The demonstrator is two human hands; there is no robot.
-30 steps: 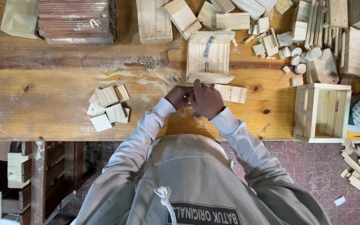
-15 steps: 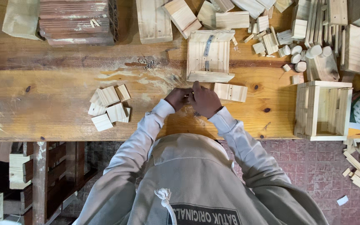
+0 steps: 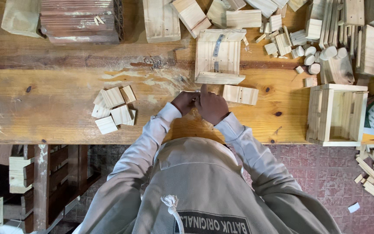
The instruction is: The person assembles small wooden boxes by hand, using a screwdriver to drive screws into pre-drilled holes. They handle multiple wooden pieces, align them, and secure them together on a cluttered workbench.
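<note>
- The table [image 3: 57, 86] is the landmark: a long wooden top seen from above, with the person at its near edge.
- At the far left corner of the table lies a pale bag [image 3: 20, 17], and just right of it a stack of dark boards [image 3: 81, 19].
- On the left half of the table, near the front edge, a small heap of square blocks [image 3: 113, 108] lies, some touching each other.
- Near the middle of the table, a few dark screws [image 3: 154, 64] lie on a stained patch.
- The left hand [image 3: 183, 102] is at the middle of the table, close to its front edge; the fingers are curled closed, but what they pinch is too small to tell.
- The right hand [image 3: 212, 107] touches the left hand; its fingers are bent closed and one finger points to the far side. I cannot tell what it grips.
- Just behind the hands an open frame [image 3: 218, 58] lies with a metal strip on it.
- Just right of the hands lies a short plank [image 3: 240, 94].
- At the right end of the table stands a slatted crate [image 3: 336, 115], and behind it many small pieces and round pegs [image 3: 314, 54].
</note>
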